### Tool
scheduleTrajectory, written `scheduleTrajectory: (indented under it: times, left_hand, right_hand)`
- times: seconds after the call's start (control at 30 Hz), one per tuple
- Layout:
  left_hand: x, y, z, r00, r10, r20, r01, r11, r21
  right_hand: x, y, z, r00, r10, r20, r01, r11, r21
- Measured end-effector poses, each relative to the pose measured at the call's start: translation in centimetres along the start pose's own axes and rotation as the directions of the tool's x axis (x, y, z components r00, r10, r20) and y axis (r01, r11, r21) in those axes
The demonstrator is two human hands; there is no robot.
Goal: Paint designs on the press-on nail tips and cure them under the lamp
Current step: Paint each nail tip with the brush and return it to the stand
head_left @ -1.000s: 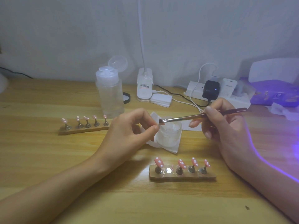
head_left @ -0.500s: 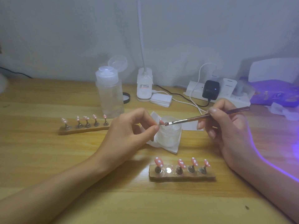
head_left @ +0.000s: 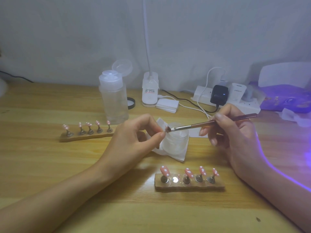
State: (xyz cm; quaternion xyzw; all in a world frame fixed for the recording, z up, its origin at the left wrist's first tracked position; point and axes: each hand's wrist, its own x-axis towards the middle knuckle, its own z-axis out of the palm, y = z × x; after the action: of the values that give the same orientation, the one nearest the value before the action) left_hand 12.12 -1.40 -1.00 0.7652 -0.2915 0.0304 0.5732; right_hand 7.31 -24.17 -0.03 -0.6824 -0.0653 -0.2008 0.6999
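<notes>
Head view: left hand [head_left: 134, 140] pinches one pink nail tip [head_left: 166, 128] while right hand [head_left: 235, 132] grips the brush [head_left: 202, 124], bristles touching it; near holder [head_left: 190, 186] carries four dotted tips with one seat vacant, far holder [head_left: 84, 137] carries five, so painting is judged nearly complete, with this tip's curing outstanding.

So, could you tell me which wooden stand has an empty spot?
The near stand: one magnet is bare; the far stand is full.

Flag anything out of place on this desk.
One gap: on the near holder, the second spot from the left is a bare shiny disc. That fits the nail tip pinched in the left hand, under the brush held by the right hand. Nothing looks spilled.
</notes>
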Motion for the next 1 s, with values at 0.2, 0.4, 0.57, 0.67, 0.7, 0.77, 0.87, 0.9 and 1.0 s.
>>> scheduleTrajectory:
  times: [0.2,0.4,0.57,0.67,0.7,0.77,0.87,0.9,1.0]
  left_hand:
    - [-0.05,-0.07,0.0,1.0,0.004,0.008,-0.004,1.0,-0.019]
    - [-0.06,-0.04,-0.06,1.0,-0.004,0.005,0.004,1.0,-0.017]
    - [0.0,0.03,-0.05,1.0,-0.012,-0.002,0.012,1.0,-0.009]
    - [-0.01,-0.04,-0.03,1.0,-0.022,0.007,0.022,1.0,-0.012]
    - [-0.03,-0.06,-0.02,1.0,-0.022,0.011,0.022,1.0,-0.012]
    - [-0.06,-0.12,-0.03,1.0,-0.01,0.016,0.01,1.0,-0.004]
    - [-0.03,-0.33,0.0,1.0,0.018,0.007,-0.018,1.0,0.02]
    - [0.0,-0.35,0.02,1.0,0.018,0.002,-0.018,1.0,0.017]
    - [-0.02,-0.25,0.07,1.0,0.016,-0.007,-0.016,1.0,-0.005]
  right_hand:
    - [0.13,-0.02,-0.21,0.999,0.018,-0.031,-0.016,0.999,0.035]
    - [0.21,0.02,-0.11,0.997,0.039,-0.072,-0.038,0.999,0.013]
    - [0.3,0.05,0.0,1.0,0.01,-0.008,-0.009,1.0,0.023]
    - [0.55,0.24,-0.3,0.998,0.033,-0.052,-0.03,0.998,0.049]
    - [0.61,0.26,-0.4,0.998,0.036,-0.052,-0.033,0.997,0.063]
    - [0.6,0.26,-0.41,1.0,0.028,-0.015,-0.026,0.997,0.078]
    - [0.52,0.37,-0.26,1.0,0.029,0.004,-0.029,0.999,0.038]
    - [0.59,0.45,-0.31,0.999,0.038,-0.014,-0.037,0.999,0.036]
    - [0.68,0.4,-0.52,0.998,0.05,-0.042,-0.047,0.996,0.07]
